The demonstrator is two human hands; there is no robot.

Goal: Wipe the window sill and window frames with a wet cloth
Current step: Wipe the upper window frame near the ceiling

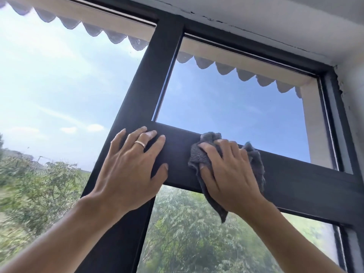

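We press our right hand flat on a crumpled grey cloth, fingers spread and nearly straight, pinning its nubby, towel-like weave against the dark horizontal crossbar of the window frame. The cloth bunches up at 12 o'clock from the knuckles, and a limp corner hangs off the bar at 6 o'clock. Our left hand lies open and flat, at 9 o'clock from the cloth and just apart from it, where the crossbar meets the matte upright post; a slim metal ring bands one finger. Scalloped pale trim edges the glass at 12 o'clock.
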